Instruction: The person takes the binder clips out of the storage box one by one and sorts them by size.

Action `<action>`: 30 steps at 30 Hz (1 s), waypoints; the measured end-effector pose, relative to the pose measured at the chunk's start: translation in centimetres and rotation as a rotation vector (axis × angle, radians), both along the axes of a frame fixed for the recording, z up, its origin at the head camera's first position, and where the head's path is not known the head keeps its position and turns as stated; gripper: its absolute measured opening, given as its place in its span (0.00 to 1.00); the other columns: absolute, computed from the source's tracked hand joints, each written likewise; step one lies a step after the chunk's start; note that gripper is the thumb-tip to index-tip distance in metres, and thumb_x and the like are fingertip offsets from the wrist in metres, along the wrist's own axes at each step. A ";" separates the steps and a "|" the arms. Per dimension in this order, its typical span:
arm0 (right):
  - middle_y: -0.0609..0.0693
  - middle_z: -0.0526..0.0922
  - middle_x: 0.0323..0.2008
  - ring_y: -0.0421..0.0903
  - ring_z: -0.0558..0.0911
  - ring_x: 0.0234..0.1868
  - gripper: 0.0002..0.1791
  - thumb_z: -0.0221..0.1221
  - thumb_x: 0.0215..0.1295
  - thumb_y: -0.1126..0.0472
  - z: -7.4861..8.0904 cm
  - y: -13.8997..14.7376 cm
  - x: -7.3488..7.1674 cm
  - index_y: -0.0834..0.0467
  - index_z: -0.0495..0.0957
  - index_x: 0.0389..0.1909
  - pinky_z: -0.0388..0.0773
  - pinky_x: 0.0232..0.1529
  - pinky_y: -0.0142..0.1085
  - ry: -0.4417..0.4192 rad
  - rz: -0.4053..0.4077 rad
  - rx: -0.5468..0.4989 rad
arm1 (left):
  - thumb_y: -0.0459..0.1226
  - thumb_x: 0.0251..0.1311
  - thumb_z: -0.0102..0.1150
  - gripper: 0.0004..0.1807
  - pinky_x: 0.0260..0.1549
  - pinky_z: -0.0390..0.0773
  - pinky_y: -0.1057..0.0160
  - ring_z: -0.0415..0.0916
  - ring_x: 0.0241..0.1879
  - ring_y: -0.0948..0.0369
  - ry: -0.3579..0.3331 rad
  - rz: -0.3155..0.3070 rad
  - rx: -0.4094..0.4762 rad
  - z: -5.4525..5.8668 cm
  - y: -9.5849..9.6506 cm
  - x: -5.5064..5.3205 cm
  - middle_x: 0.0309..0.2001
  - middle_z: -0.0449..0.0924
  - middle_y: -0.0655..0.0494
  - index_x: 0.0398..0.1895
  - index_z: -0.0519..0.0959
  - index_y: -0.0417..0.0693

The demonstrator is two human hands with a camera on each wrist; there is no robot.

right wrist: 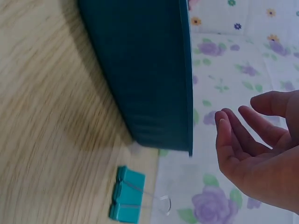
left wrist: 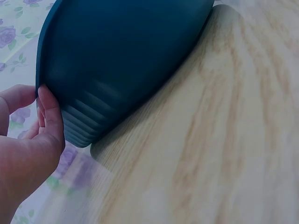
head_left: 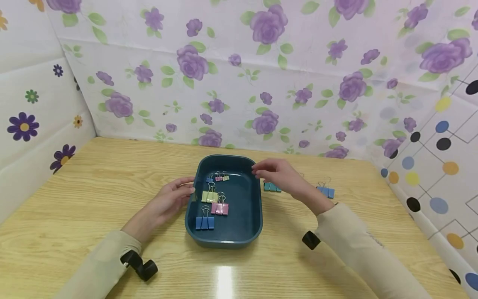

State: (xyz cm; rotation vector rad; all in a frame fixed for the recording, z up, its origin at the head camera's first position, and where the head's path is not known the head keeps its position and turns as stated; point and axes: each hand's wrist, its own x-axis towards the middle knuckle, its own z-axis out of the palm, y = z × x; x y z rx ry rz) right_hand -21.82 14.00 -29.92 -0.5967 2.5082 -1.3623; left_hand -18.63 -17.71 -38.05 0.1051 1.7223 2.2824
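Observation:
A dark teal plastic bin [head_left: 242, 224] stands on the table, with binder clips lying inside along its left side. Larger ones are a yellow clip [head_left: 206, 197], a pink clip [head_left: 220, 209] and a blue clip [head_left: 205, 223]; several small clips [head_left: 218, 179] lie toward the far end. My left hand [head_left: 173, 199] pinches the bin's left rim, its fingers against the outer wall [left wrist: 107, 93]. By the far right corner hovers my right hand [head_left: 280, 174], fingers loosely bent, holding nothing and apart from the rim. Below it is a teal clip [right wrist: 128, 193].
Farther right on the table [head_left: 358, 216] lies a blue binder clip [head_left: 326, 192]. A wire handle [head_left: 301, 175] shows just behind the right hand; its clip is hidden. Flowered cloth [head_left: 231, 83] hangs along the back edge, and dotted cloth [head_left: 440, 174] borders the right side.

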 end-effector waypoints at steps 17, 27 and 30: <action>0.55 0.81 0.49 0.51 0.80 0.49 0.15 0.59 0.67 0.64 -0.1 -5.0 0.8 0.63 0.78 0.54 0.78 0.50 0.39 -0.093 -0.056 0.012 | 0.28 0.67 0.51 0.27 0.45 0.76 0.66 0.76 0.43 0.62 -0.009 -0.026 -0.013 -0.3 -0.3 0.0 0.47 0.77 0.51 0.67 0.56 0.29; 0.51 0.83 0.43 0.49 0.80 0.43 0.10 0.62 0.65 0.63 -0.6 -5.7 0.5 0.63 0.84 0.44 0.79 0.47 0.39 -0.070 -0.052 0.022 | 0.26 0.68 0.48 0.28 0.46 0.76 0.66 0.77 0.44 0.61 0.008 -0.071 0.019 -0.1 -0.4 0.0 0.47 0.77 0.50 0.68 0.53 0.27; 0.51 0.84 0.42 0.46 0.81 0.41 0.11 0.62 0.64 0.65 -1.0 -6.3 0.5 0.64 0.84 0.45 0.80 0.45 0.38 -0.076 -0.009 0.044 | 0.26 0.68 0.48 0.28 0.46 0.76 0.65 0.76 0.44 0.62 0.010 -0.069 0.021 0.0 -0.5 0.0 0.48 0.77 0.50 0.68 0.52 0.27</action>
